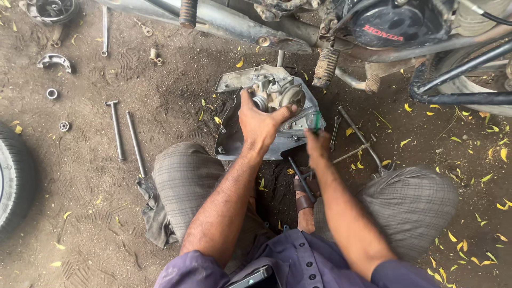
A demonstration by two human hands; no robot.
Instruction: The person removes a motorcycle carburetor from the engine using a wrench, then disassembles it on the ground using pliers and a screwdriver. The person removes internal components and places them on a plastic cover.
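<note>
Grey carburettor [274,93] sits gripped in my left hand [260,124] over the tray [234,143]; my right hand [318,145] pinches a green screwdriver [317,121]

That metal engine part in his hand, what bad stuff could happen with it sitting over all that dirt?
The left hand grips the metal engine part over a grey cover lying on loose dirt; grit could probably get inside it. The right hand, blurred, holds a green-handled tool close by and might slip onto the fingers. Small pieces like the bearing could get lost in the soil.
</note>
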